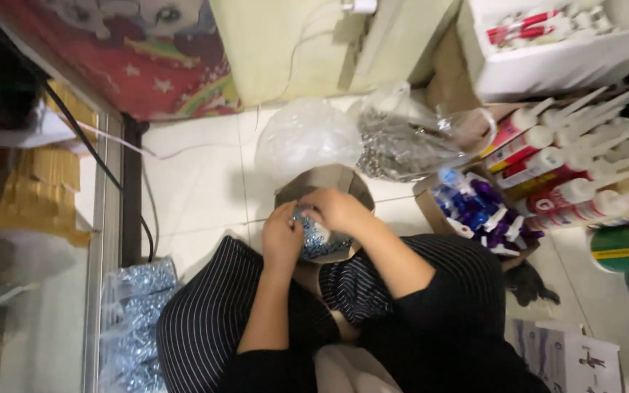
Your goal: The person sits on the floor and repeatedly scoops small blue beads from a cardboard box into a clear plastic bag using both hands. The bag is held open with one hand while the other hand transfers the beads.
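- Hiding most of the glittery blue piece (pixel 322 240), both hands cover it; details unclear.
- Left hand (pixel 282 236) curled, gripping its edge.
- Right hand (pixel 336 209) closed, pinching its top above cardboard box (pixel 322 180).

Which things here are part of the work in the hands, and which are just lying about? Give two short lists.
In hand:
left hand
right hand
glittery blue-silver piece under both hands
brown box it sits in

Lying about:
clear bag
bag of dark bits
sealant tubes
box of small bottles
glittery bag by the knee
black cable
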